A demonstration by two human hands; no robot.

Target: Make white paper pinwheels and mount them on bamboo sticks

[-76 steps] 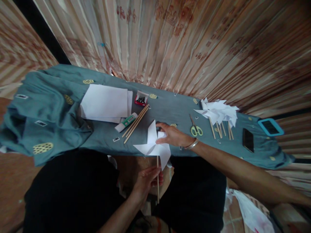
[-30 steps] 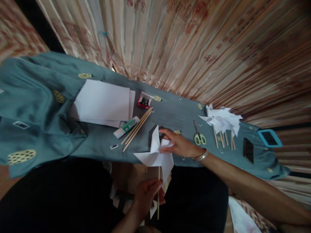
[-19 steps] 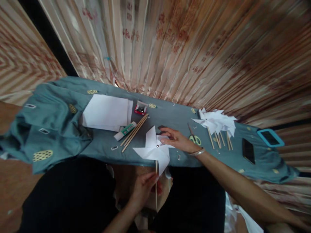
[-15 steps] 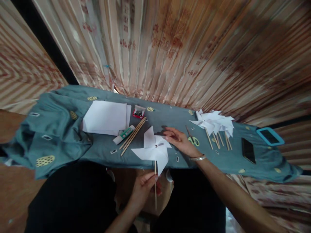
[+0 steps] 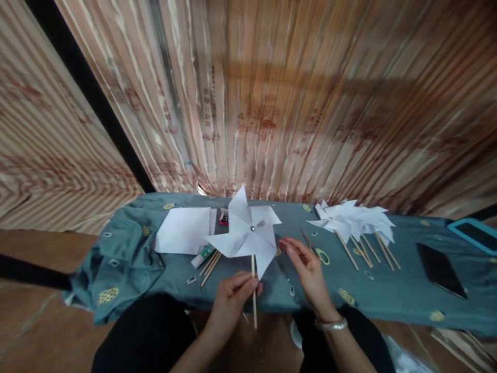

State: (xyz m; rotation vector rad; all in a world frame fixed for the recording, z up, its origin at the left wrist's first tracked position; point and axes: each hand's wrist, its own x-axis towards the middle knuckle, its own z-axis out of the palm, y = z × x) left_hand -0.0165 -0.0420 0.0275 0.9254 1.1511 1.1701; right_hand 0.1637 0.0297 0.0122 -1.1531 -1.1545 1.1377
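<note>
A white paper pinwheel (image 5: 248, 230) with a shiny pin at its centre stands upright on a thin wooden stick in front of me. My left hand (image 5: 235, 295) is closed around that stick, just below the paper blades. To the right of the blades is my right hand (image 5: 306, 269), fingers apart and holding nothing, with a silver bangle at the wrist. Its fingertips are close to the lower right blade; a small gap seems to separate them. Behind the pinwheel, its blades partly cover a small red box of pins (image 5: 223, 217).
On the teal cloth (image 5: 264, 300) lie stacked white paper (image 5: 184, 230), a glue stick (image 5: 202, 256) and several wooden sticks (image 5: 210, 269) at left. At right are scissors (image 5: 321, 256), several finished pinwheels (image 5: 357, 220), a dark phone (image 5: 440, 269) and a blue-framed device (image 5: 476, 234). A curtain hangs behind.
My left hand has raised the pinwheel relative to the table. The right hand has moved away from the blades, to the right and lower. The camera view has tilted upward.
</note>
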